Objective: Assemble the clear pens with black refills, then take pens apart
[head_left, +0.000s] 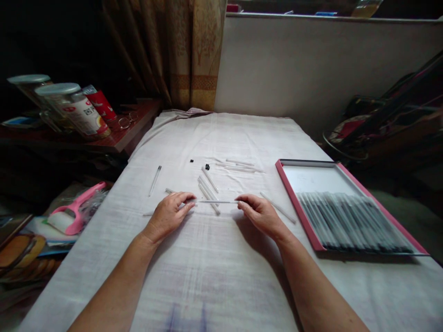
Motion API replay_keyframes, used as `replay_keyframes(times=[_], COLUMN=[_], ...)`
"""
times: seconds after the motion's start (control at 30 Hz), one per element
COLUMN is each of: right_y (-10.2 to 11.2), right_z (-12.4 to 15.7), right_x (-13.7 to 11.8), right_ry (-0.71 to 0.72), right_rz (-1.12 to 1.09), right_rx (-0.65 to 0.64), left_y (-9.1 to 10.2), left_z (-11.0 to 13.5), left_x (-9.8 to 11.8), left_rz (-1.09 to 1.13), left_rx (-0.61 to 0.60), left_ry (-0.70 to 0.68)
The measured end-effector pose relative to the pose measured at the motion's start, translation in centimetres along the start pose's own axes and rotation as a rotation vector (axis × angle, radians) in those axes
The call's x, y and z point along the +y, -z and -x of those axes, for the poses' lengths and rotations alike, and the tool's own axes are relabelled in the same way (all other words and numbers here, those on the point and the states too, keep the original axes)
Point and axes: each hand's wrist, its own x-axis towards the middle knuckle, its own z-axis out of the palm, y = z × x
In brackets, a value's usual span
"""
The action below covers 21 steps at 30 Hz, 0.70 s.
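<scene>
In the frame's centre, the left hand (173, 211) and right hand (258, 210) pinched a slender rod (218, 201) by opposite ends, seemingly to keep it level, while clear tubes (210, 180) lay nearby within easy reach.

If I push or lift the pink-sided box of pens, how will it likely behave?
The pink-sided box should slide rather than tip, being wide and low. Its near end may feel heavier, since the pens are massed there. With no lid showing and bare space at the far end, they may shift if it tilts.
</scene>
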Motion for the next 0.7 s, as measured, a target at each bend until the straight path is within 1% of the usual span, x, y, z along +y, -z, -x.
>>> replay_keyframes(times=[0.13,0.27,0.4,0.53,0.7], right_y=[-0.1,-0.2,0.0,0.7,1.2], right_z=[0.0,0.1,0.2,0.3,0.3], right_x=[0.1,0.2,0.4,0.7,0.9], right_ry=[0.009,0.013,0.013,0.015,0.015], right_rz=[0.002,-0.004,-0.052,-0.094,-0.116], right_rx=[0.005,-0.018,-0.079,-0.148,-0.179], left_y=[-0.2,-0.5,-0.9,-1.1,-1.1], left_z=[0.0,0.1,0.3,0.5,0.6], left_x=[0.1,0.5,1.2,2.1,2.7], left_rz=[0.02,0.022,0.014,0.01,0.057], left_rx=[-0.016,-0.042,-0.051,-0.023,-0.032], left_ry=[-0.029,-0.048,-0.059,-0.123,-0.176])
